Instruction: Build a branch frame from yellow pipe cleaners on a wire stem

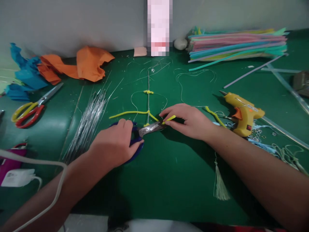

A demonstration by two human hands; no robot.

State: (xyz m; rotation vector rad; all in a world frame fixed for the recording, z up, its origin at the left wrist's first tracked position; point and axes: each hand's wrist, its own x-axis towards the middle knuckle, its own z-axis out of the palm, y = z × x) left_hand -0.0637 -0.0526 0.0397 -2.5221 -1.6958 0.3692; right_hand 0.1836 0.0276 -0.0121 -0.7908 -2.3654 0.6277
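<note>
My left hand [116, 141] is closed around the dark blue handles of a pair of scissors [151, 129]. The blades point right, their tips close to the fingers of my right hand [185, 120]. Those fingers pinch a yellow pipe cleaner [171, 118], whose end sticks out above the thumb. It appears to run back to a thin upright wire stem [148, 80] lying on the table. From the same joint another yellow length [127, 113] stretches left. Higher on the stem is a small yellow twist [148, 92], with thin wire loops curving at both sides. The blade tips are partly hidden.
Left lie a wire bundle [88, 125], red-and-yellow scissors [36, 108], orange paper [91, 64] and blue paper [29, 75]. Right are a yellow glue gun [245, 112], colourful pipe cleaners [236, 46] and a pale tassel [220, 183]. A white cable [61, 180] crosses my left forearm.
</note>
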